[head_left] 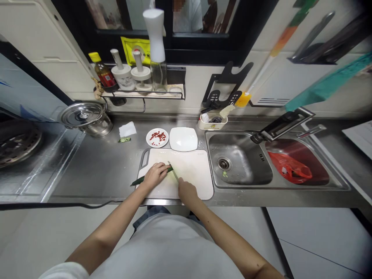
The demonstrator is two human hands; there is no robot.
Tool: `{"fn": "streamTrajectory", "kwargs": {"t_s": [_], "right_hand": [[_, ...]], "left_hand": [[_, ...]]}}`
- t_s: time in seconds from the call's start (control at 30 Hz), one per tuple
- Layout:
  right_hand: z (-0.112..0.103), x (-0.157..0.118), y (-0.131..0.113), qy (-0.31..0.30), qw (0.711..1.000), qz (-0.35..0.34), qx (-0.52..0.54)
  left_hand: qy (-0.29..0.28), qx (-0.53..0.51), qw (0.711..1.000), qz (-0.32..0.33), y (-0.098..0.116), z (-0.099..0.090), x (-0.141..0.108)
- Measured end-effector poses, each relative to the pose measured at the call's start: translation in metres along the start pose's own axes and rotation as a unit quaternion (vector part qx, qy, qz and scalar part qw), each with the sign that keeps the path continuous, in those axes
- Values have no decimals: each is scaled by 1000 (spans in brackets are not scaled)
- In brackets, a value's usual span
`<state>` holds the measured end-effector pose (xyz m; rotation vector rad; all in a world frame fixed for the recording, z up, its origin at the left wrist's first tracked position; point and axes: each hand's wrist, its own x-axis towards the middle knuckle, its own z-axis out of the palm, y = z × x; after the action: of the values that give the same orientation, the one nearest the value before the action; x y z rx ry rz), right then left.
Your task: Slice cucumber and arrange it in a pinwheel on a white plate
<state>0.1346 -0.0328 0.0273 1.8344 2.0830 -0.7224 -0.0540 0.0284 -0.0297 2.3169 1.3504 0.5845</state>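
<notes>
A dark green cucumber [137,181] lies slantwise across the left part of the white cutting board [200,174], its tail end past the board's edge. My left hand [156,173] is closed over it near its right end. In my right hand [187,190] is the handle of a knife [174,173], whose blade points up and left and meets the cucumber's right end beside my left fingers. Behind the board stand a white plate with chopped red pieces [157,144] and a white rectangular plate [183,139].
To the right is a double sink [244,180] with a faucet [281,126] and a red plastic bag [293,170]. A lidded steel pot [87,118] stands at back left, near a paper towel [127,129] and cucumber scraps [124,139]. A condiment shelf [171,94] hangs above.
</notes>
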Motion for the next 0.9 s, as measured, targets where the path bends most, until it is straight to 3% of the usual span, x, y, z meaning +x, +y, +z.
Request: {"fn": "streamTrajectory", "kwargs": {"t_s": [0.27, 0.57, 0.9], "right_hand": [[2, 23, -6, 44, 999, -20, -1], [-13, 53, -22, 58, 997, -16, 42], [4, 24, -7, 58, 998, -19, 13]], "left_hand": [[0, 0, 1000, 0, -2, 1, 0], [-10, -8, 1000, -12, -2, 0, -1], [-3, -22, 999, -28, 4, -3, 0]]}}
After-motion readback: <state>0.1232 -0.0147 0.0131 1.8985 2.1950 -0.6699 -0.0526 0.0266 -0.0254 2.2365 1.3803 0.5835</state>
